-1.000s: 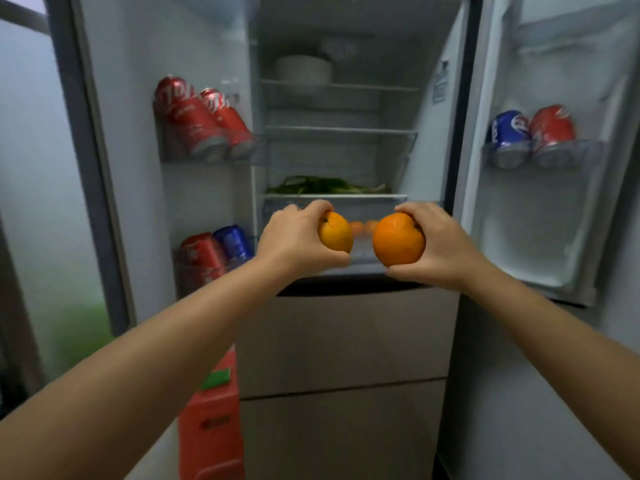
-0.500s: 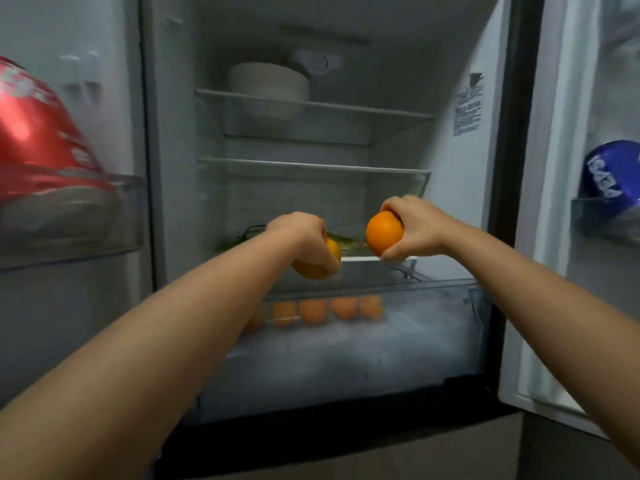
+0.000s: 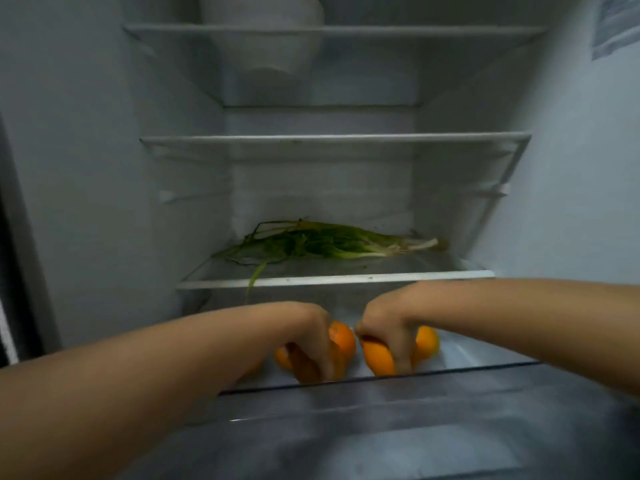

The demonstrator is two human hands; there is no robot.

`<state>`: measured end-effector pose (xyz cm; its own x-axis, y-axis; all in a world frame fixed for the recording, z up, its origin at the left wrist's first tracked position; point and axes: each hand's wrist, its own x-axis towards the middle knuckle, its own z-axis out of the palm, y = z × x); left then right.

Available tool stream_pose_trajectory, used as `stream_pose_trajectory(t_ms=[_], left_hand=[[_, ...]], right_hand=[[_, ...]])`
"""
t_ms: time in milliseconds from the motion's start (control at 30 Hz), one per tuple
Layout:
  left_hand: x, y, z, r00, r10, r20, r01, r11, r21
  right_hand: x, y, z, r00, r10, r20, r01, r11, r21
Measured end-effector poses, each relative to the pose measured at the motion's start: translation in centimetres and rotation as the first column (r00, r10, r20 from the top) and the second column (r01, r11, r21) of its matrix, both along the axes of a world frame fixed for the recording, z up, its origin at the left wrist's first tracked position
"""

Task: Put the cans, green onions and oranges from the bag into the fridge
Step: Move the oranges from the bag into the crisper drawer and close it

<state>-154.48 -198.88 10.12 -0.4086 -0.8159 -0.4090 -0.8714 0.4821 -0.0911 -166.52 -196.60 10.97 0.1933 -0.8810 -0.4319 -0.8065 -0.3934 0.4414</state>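
Oranges fill both my hands down inside the fridge's clear drawer (image 3: pixel 381 382): my left hand (image 3: pixel 311 344) curls over one orange (image 3: pixel 341 341), my right hand (image 3: pixel 388 327) clamps another orange (image 3: pixel 377 358). More oranges lie in the drawer just beside them, one at far right (image 3: pixel 427 342). On the glass shelf (image 3: pixel 332 280) just above, the green onions (image 3: pixel 322 244) lie sideways, roots to the right. Farther up, a pale bowl (image 3: pixel 263 36) sits on the top shelf.
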Motion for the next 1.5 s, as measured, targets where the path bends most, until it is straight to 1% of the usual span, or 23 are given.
stream_pose_trajectory(t_ms=[100, 167, 233, 333, 400, 467, 533, 633, 700, 767, 833, 867, 933, 967, 1000, 1033, 1067, 1100, 1167, 1233, 1367, 1467, 1500], left_hand=[[0.0, -1.1, -1.5, 0.993, 0.009, 0.117, -0.019, 0.996, 0.083], [0.2, -1.6, -2.3, 0.990, 0.022, 0.138, -0.034, 0.995, 0.089], [0.4, -1.8, -2.7, 0.993, -0.017, 0.121, 0.015, 1.000, 0.016], [0.5, -1.5, -2.4, 0.996, -0.086, 0.028, 0.089, 0.987, -0.136], [0.7, -1.3, -1.8, 0.994, -0.100, 0.053, 0.106, 0.985, -0.135], [1.0, -1.0, -0.9, 0.992, -0.067, 0.110, 0.075, 0.995, -0.073], [1.3, -0.6, 0.1, 0.988, -0.038, 0.147, 0.044, 0.998, -0.041], [2.1, 0.8, 2.2, 0.993, -0.029, 0.116, 0.047, 0.987, -0.154], [3.1, 2.7, 3.3, 0.995, -0.043, 0.091, 0.062, 0.974, -0.219], [4.3, 5.2, 3.7, 0.996, -0.075, 0.047, 0.085, 0.957, -0.276], [5.8, 8.4, 3.3, 0.994, -0.081, -0.076, 0.048, 0.931, -0.363], [6.5, 9.9, 2.6, 0.984, -0.108, -0.145, 0.039, 0.912, -0.409], [8.3, 12.5, 0.7, 0.947, -0.195, -0.256, 0.034, 0.852, -0.522], [9.1, 13.6, -0.3, 0.924, -0.255, -0.286, 0.035, 0.799, -0.600], [10.0, 14.3, -1.4, 0.899, -0.342, -0.274, 0.039, 0.685, -0.727], [10.9, 14.8, -2.3, 0.890, -0.373, -0.261, 0.009, 0.587, -0.810], [11.7, 15.0, -3.3, 0.897, -0.373, -0.237, 0.005, 0.544, -0.839], [12.3, 14.9, -4.2, 0.902, -0.386, -0.193, 0.013, 0.472, -0.881], [12.8, 14.4, -5.6, 0.885, -0.435, -0.167, 0.019, 0.392, -0.920], [12.9, 14.1, -5.6, 0.861, -0.470, -0.192, 0.008, 0.392, -0.920], [13.5, 12.4, -4.8, 0.873, -0.458, -0.165, 0.038, 0.402, -0.915], [13.4, 10.2, -4.4, 0.868, -0.417, -0.269, -0.044, 0.475, -0.879], [13.1, 9.5, -4.4, 0.860, -0.418, -0.294, -0.064, 0.483, -0.873]], right_hand=[[-0.4, -1.5, -1.7, 0.997, 0.069, 0.022, -0.069, 0.997, 0.019], [-0.6, -2.2, -3.2, 0.990, 0.141, 0.026, -0.141, 0.990, 0.002], [-1.1, -2.8, -4.4, 0.978, 0.206, 0.008, -0.206, 0.978, -0.021], [-1.6, -3.1, -4.9, 0.973, 0.232, 0.006, -0.232, 0.972, -0.020], [-1.6, -2.9, -4.5, 0.972, 0.234, 0.000, -0.234, 0.972, 0.010], [-1.2, -2.6, -3.4, 0.973, 0.228, -0.021, -0.228, 0.973, 0.034], [-0.5, -1.9, -1.8, 0.977, 0.213, -0.015, -0.213, 0.977, -0.017], [0.1, 0.8, 1.1, 0.984, 0.179, 0.020, -0.175, 0.975, -0.138], [0.3, 3.9, 2.3, 0.966, 0.224, 0.132, -0.188, 0.951, -0.244], [0.2, 7.6, 2.6, 0.881, 0.367, 0.301, -0.210, 0.870, -0.445], [0.0, 11.1, 1.7, 0.755, 0.500, 0.424, -0.144, 0.757, -0.637], [-0.1, 12.6, 0.8, 0.720, 0.529, 0.448, -0.093, 0.715, -0.693], [-0.3, 14.9, -1.6, 0.733, 0.538, 0.416, -0.019, 0.628, -0.778], [-0.6, 15.7, -2.8, 0.763, 0.547, 0.345, -0.031, 0.564, -0.825], [-1.1, 16.2, -4.1, 0.799, 0.539, 0.267, -0.049, 0.501, -0.864], [-1.4, 16.6, -5.3, 0.833, 0.517, 0.197, -0.049, 0.424, -0.904], [-1.7, 16.8, -6.3, 0.851, 0.507, 0.139, -0.046, 0.336, -0.941], [-2.0, 16.8, -7.1, 0.858, 0.501, 0.113, -0.041, 0.286, -0.957], [-2.1, 16.5, -8.1, 0.865, 0.490, 0.110, -0.005, 0.228, -0.974], [-1.9, 15.9, -8.6, 0.889, 0.443, 0.118, 0.037, 0.186, -0.982], [-1.5, 14.6, -8.9, 0.887, 0.450, 0.101, 0.051, 0.122, -0.991], [-1.6, 13.0, -8.3, 0.903, 0.416, 0.108, 0.058, 0.131, -0.990], [-1.6, 12.2, -8.1, 0.908, 0.400, 0.124, 0.070, 0.148, -0.987]])
